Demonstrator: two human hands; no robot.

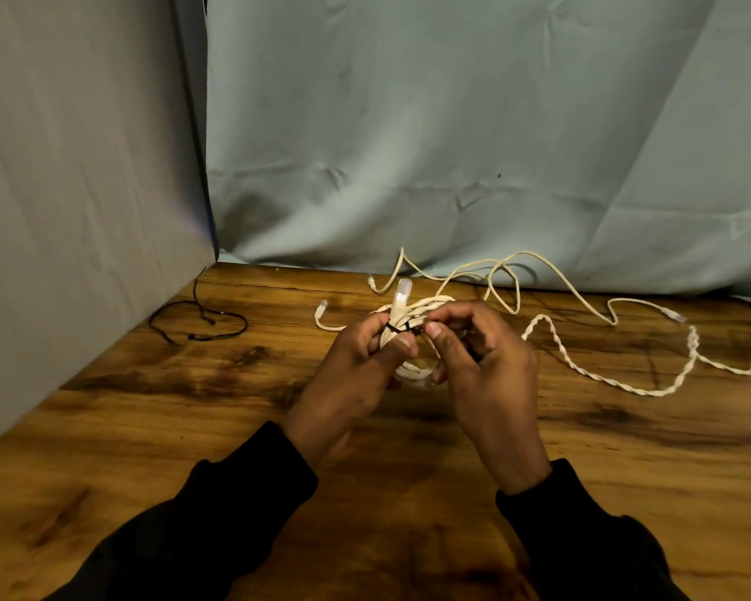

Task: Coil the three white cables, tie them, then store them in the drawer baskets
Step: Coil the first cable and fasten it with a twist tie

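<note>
A coiled white cable point(412, 370) sits between both hands above the wooden table point(148, 427), its clear plug point(402, 292) sticking up. My left hand point(356, 375) grips the coil's left side. A thin black tie point(402, 328) wraps the coil, and my right hand point(482, 362) pinches it by thumb and forefinger. A second white cable point(556, 279) lies loose in open loops at the back of the table. A twisted white cable point(599, 375) snakes across the right side.
Two loose black ties point(200, 323) lie on the table at the back left. Grey-blue cloth point(408, 123) hangs behind the table and a grey panel point(83, 188) stands along its left edge. No drawer or basket is in view.
</note>
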